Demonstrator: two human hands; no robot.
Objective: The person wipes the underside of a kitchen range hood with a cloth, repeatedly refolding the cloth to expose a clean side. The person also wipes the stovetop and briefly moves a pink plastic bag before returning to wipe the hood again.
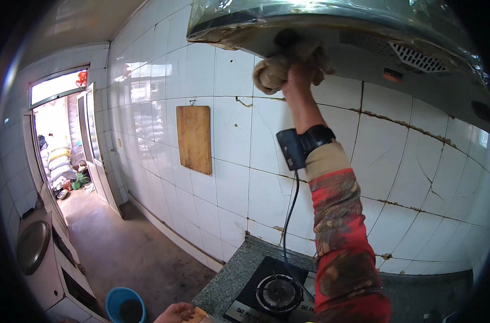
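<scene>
My right hand (302, 78) is raised to the underside of a range hood (253, 38) and grips a bunched, greyish-brown cloth (271, 74). The cloth is pressed up against the hood near its left end, where the fingers are partly hidden. A black device on a strap (291, 149) sits at the right wrist, and a cable hangs from it. Low in the picture, my left hand (175, 313) shows only in part, next to a small tan wooden piece (195, 314) by the counter's edge. Whether it holds that piece is not clear.
Below the right arm, a gas stove (279, 292) sits on a granite counter (234, 270). A wooden cutting board (194, 139) hangs on the tiled wall. On the floor stands a blue bucket (125, 305). At left are a cabinet with a round lid (34, 247) and an open door (95, 149).
</scene>
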